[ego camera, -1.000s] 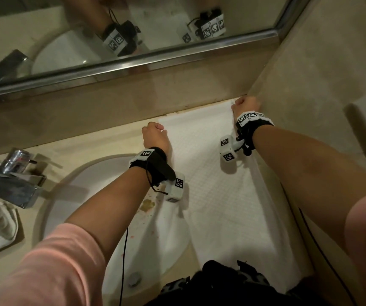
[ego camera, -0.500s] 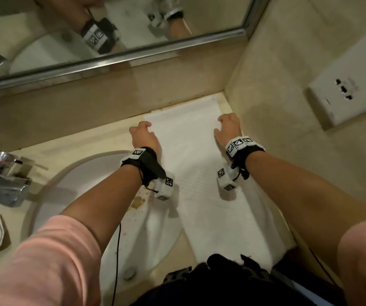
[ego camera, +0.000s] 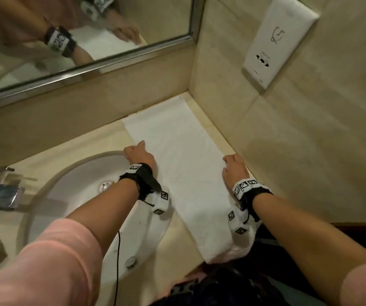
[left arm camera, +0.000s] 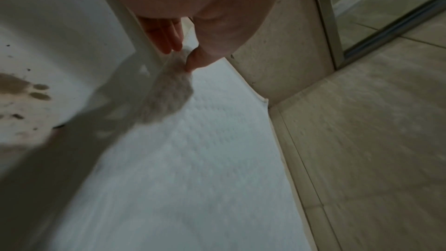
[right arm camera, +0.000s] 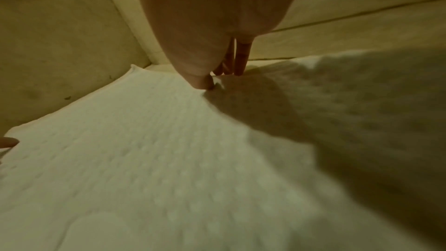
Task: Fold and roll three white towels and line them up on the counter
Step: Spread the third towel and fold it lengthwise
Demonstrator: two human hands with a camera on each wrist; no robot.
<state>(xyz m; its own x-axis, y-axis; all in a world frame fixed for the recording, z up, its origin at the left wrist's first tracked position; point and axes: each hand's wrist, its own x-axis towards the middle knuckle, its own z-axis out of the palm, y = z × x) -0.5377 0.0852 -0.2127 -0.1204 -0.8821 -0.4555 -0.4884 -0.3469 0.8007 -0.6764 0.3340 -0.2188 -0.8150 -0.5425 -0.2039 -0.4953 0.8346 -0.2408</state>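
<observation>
While the white towel [ego camera: 177, 160] lies flat as a long folded strip on the worktop [ego camera: 102, 142], between the sink [ego camera: 71, 191] and the side wall, each hand has a grip on one long edge. The left hand [ego camera: 139, 154] pinches the left edge between thumb and fingers [left arm camera: 169, 39]; the right hand [ego camera: 235, 170] pinches the right edge in the same way. Beyond both grips the strip reaches the corner; behind them it hangs over the front edge. The cloth looks soft, light and limp, so I judge it better to hold it at the edges or corners.
</observation>
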